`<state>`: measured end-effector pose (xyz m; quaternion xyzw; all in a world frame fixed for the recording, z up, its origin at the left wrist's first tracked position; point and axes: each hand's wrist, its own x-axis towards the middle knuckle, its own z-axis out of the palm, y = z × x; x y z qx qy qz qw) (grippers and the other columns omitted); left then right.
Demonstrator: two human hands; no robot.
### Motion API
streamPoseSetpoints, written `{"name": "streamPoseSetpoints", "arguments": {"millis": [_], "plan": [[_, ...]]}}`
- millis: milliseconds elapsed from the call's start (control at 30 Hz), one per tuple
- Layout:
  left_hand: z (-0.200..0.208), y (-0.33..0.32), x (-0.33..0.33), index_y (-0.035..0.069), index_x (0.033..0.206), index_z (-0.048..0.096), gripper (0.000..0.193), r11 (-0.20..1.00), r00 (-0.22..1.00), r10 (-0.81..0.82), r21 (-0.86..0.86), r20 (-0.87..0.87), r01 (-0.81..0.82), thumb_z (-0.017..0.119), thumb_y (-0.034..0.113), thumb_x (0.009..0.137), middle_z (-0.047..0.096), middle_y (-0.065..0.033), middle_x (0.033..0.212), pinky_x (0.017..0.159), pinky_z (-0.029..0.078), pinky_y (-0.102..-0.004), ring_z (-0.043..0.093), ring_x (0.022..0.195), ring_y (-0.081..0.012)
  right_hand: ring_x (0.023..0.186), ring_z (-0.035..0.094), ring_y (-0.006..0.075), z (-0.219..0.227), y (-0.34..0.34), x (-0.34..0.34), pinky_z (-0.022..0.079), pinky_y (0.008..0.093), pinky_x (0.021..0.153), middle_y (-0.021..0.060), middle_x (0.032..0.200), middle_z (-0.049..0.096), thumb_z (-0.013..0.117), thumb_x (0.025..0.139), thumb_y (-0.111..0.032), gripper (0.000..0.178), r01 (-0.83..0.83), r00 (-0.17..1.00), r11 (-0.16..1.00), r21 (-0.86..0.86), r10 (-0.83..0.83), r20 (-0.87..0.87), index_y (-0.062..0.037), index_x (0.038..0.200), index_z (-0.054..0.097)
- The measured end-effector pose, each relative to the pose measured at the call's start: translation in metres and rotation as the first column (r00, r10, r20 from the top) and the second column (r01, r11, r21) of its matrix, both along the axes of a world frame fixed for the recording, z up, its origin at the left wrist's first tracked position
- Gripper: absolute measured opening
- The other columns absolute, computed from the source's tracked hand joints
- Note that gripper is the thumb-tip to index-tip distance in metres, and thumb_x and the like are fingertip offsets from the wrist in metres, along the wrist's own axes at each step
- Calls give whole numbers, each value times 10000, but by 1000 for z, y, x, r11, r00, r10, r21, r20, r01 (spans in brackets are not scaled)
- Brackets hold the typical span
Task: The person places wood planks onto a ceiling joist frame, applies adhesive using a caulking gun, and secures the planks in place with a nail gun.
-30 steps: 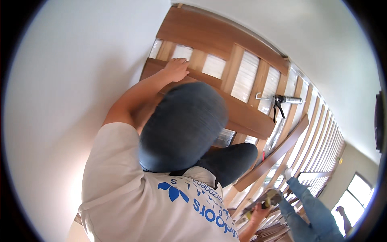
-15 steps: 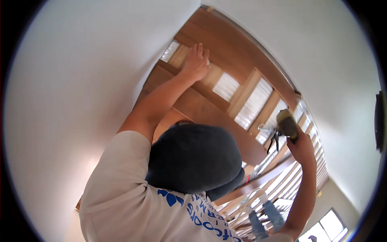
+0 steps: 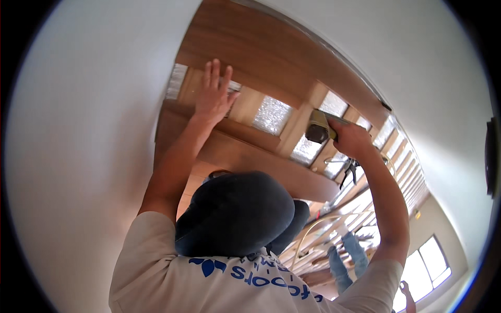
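Note:
My left hand [image 3: 213, 99] is open, fingers spread, over the wooden joists [image 3: 243, 104] at the edge of a wide brown floorboard [image 3: 250, 57]. Whether its palm presses down cannot be made out. In my right hand [image 3: 355, 140] is a nail gun [image 3: 324, 128], olive-yellow and black, gripped by its handle above the joists right of centre. Silvery foil sheeting [image 3: 272, 115] shows between the joists. A loose brown board [image 3: 261, 159] lies across them, close to my knees [image 3: 235, 214].
A tool with black handles [image 3: 349, 172] lies on the joists below my right wrist. A pale yellow hose [image 3: 302, 235] curves across the framing. White walls flank the work on both sides. Another person's blue-jeaned legs [image 3: 347, 258] stand at the lower right, near a window [image 3: 428, 271].
My right hand has brought the nail gun leftward and up, over the joists near the floorboard edge. My left hand appears farther left, fingers more spread. The view has shifted too.

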<state>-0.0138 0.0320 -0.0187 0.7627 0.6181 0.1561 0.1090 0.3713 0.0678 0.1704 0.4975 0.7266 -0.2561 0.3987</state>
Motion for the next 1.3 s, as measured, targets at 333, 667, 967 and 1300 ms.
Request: {"name": "streamPoseSetpoints", "arguments": {"millis": [333, 667, 967, 1300], "plan": [[-8, 3, -4, 107, 1574, 366, 797, 994, 997, -54, -97, -52, 49, 637, 532, 957, 228, -273, 1643, 1195, 318, -555, 241, 1504, -477, 949, 729, 356, -3, 26, -14, 593, 489, 774, 146, 982, 747, 495, 945, -159, 483, 1, 997, 997, -76, 5, 78, -275, 1409, 562], [-16, 3, -9, 222, 1590, 338, 739, 994, 992, -23, -112, -121, 9, 584, 558, 979, 232, -184, 1663, 1139, 355, -553, 260, 1512, -405, 1051, 704, 351, 3, 22, -22, 581, 501, 850, 132, 1122, 734, 540, 917, -148, 541, 148, 983, 977, -151, -128, 130, -275, 1442, 519], [-19, 3, -10, 201, 1592, 340, 746, 996, 994, -42, -79, -102, 34, 600, 530, 975, 228, -202, 1662, 1167, 326, -566, 247, 1515, -416, 1048, 709, 341, 1, 5, -21, 585, 487, 857, 122, 1110, 737, 542, 940, -137, 534, 149, 984, 984, -98, -139, 111, -281, 1453, 520], [-11, 4, -8, 185, 1617, 287, 760, 978, 992, -37, -207, -123, 10, 585, 505, 996, 147, -180, 1697, 1192, 280, -575, 185, 1545, -392, 1143, 688, 305, 15, 23, -50, 588, 467, 908, 85, 1216, 720, 576, 942, -121, 430, 172, 978, 977, -125, -155, 137, -259, 1347, 621]]}}
